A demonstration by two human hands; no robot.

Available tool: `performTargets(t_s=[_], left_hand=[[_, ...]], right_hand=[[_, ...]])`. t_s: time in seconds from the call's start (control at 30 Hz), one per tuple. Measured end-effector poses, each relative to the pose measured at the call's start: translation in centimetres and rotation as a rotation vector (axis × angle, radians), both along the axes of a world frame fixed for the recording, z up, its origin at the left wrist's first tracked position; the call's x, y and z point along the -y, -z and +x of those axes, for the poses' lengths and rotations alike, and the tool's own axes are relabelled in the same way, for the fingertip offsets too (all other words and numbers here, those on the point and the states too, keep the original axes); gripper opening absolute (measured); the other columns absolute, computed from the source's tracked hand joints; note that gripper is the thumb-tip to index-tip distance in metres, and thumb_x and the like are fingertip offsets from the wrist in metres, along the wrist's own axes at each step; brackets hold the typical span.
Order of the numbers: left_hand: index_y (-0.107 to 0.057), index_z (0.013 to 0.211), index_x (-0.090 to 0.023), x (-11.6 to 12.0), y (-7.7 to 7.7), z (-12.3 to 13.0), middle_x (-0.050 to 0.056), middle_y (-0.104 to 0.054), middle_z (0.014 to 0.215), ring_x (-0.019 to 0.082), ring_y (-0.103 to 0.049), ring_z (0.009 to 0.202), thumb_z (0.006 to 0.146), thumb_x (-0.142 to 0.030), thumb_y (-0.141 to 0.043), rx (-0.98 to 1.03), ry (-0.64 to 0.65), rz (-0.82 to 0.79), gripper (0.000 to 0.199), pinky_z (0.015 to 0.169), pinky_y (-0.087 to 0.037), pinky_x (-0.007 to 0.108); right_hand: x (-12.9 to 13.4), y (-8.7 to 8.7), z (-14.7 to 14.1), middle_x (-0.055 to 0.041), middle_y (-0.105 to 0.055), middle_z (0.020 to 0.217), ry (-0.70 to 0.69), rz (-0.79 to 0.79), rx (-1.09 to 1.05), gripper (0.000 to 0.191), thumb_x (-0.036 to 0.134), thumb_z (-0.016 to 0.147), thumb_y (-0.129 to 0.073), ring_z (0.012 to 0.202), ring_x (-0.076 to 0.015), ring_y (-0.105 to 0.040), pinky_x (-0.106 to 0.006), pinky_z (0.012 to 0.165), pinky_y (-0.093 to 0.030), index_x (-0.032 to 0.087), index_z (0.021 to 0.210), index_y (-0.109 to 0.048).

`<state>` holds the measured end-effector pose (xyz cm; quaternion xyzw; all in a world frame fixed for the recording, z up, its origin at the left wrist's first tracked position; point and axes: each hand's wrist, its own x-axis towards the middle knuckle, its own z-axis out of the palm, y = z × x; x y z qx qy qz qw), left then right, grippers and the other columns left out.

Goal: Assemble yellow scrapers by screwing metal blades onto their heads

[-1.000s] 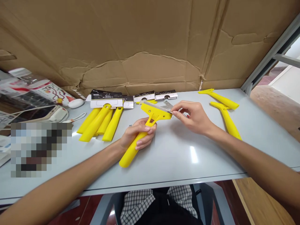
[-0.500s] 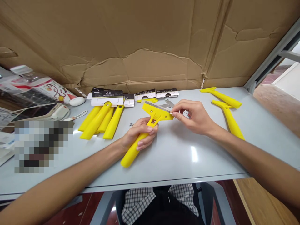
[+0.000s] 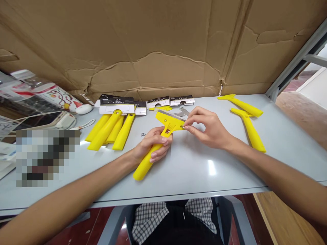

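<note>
A yellow scraper (image 3: 146,163) is in my left hand (image 3: 155,144), whose fingers wrap round its upper handle. Its wide head tilts away from me, with a metal blade (image 3: 171,115) along the far edge. My right hand (image 3: 204,126) pinches a small shiny screw (image 3: 183,127) between thumb and forefinger, at the hole on the right end of the head. A second screw sits in the head's left hole. Several loose screws (image 3: 143,134) lie on the table left of the scraper. Flat metal pieces (image 3: 184,111) lie behind my right hand, partly hidden.
Several yellow scrapers with black-and-white cards (image 3: 117,103) lie at the left. Two yellow scraper bodies (image 3: 251,131) rest at the right. More cards (image 3: 182,100) lie by the cardboard wall (image 3: 158,41). A bottle (image 3: 51,92), a white mouse (image 3: 84,109) and cables crowd the left end.
My right hand has shifted slightly left and down, from the blade's right end to the right hole of the scraper's head. My left hand keeps its hold almost unmoved.
</note>
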<state>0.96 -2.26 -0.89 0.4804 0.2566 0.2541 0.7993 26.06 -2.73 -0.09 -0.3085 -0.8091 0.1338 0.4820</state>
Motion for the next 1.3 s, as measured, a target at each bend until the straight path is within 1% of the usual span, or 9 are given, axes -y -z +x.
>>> performTargets(t_s=[0.27, 0.37, 0.5, 0.57, 0.77, 1.0, 1.17, 1.3], left_hand=[[-0.058, 0.069, -0.018, 0.1, 0.0, 0.2, -0.006, -0.043, 0.038, 0.007, -0.03, 0.024, 0.081, -0.028, -0.077, -0.022, -0.022, 0.001, 0.025, 0.027, -0.032, 0.016], [-0.058, 0.07, -0.017, 0.1, 0.1, 0.2, -0.006, -0.043, 0.038, 0.007, -0.03, 0.025, 0.082, -0.028, -0.076, -0.022, -0.021, 0.008, 0.024, 0.027, -0.033, 0.016], [-0.059, 0.072, -0.017, 0.1, 0.1, 0.2, -0.005, -0.045, 0.039, 0.006, -0.032, 0.026, 0.084, -0.026, -0.074, -0.042, -0.018, 0.014, 0.022, 0.028, -0.035, 0.016], [-0.059, 0.071, -0.017, 0.2, 0.0, 0.2, -0.005, -0.045, 0.039, 0.007, -0.032, 0.026, 0.084, -0.026, -0.074, -0.048, -0.017, 0.019, 0.022, 0.028, -0.034, 0.016], [-0.058, 0.07, -0.017, 0.2, -0.1, 0.3, -0.005, -0.044, 0.038, 0.007, -0.031, 0.024, 0.081, -0.028, -0.076, -0.048, -0.024, 0.012, 0.024, 0.027, -0.033, 0.017], [-0.058, 0.07, -0.017, 0.3, -0.1, 0.3, -0.005, -0.045, 0.038, 0.007, -0.031, 0.025, 0.081, -0.027, -0.075, -0.059, -0.028, 0.012, 0.022, 0.027, -0.034, 0.017], [-0.058, 0.071, -0.017, 0.2, -0.1, 0.4, -0.005, -0.045, 0.038, 0.007, -0.031, 0.024, 0.08, -0.028, -0.076, -0.066, -0.027, 0.017, 0.023, 0.027, -0.034, 0.017], [-0.057, 0.071, -0.018, 0.1, 0.3, 0.2, -0.005, -0.045, 0.038, 0.008, -0.031, 0.024, 0.081, -0.03, -0.076, -0.067, -0.009, 0.03, 0.025, 0.026, -0.034, 0.018]], right_hand=[[0.2, 0.4, -0.3, -0.0046, -0.068, 0.096, 0.042, 0.028, 0.026, 0.008, 0.02, 0.097, -0.069, 0.088, -0.0187, -0.067, -0.037, 0.081, -0.057, 0.021, 0.09, -0.074], [0.4, 0.3, -0.4, -0.0056, -0.068, 0.097, 0.05, 0.035, 0.028, 0.009, 0.019, 0.097, -0.068, 0.089, -0.019, -0.067, -0.038, 0.083, -0.058, 0.02, 0.089, -0.073], [0.8, 0.3, -0.6, -0.0094, -0.068, 0.111, 0.062, 0.029, 0.036, 0.009, 0.019, 0.096, -0.068, 0.102, -0.0224, -0.069, -0.042, 0.09, -0.059, 0.021, 0.089, -0.072], [1.0, 0.3, -0.7, -0.0105, -0.068, 0.115, 0.077, 0.021, 0.036, 0.009, 0.019, 0.096, -0.067, 0.106, -0.0238, -0.069, -0.044, 0.091, -0.06, 0.021, 0.089, -0.072], [1.3, 0.1, -1.0, -0.0109, -0.069, 0.111, 0.115, -0.011, 0.02, 0.011, 0.017, 0.093, -0.067, 0.105, -0.0243, -0.07, -0.045, 0.096, -0.058, 0.019, 0.085, -0.073], [1.6, -0.3, -1.2, -0.0098, -0.071, 0.113, 0.152, -0.161, 0.008, 0.011, 0.018, 0.09, -0.068, 0.105, -0.0245, -0.069, -0.043, 0.088, -0.059, 0.021, 0.082, -0.074], [1.7, -0.3, -1.3, -0.0096, -0.071, 0.114, 0.171, -0.201, -0.007, 0.009, 0.019, 0.089, -0.07, 0.104, -0.0243, -0.069, -0.04, 0.082, -0.058, 0.022, 0.083, -0.075], [1.8, -0.5, -1.2, -0.0102, -0.072, 0.115, 0.156, -0.226, 0.007, 0.01, 0.019, 0.088, -0.069, 0.102, -0.0237, -0.069, -0.04, 0.082, -0.057, 0.021, 0.082, -0.075]])
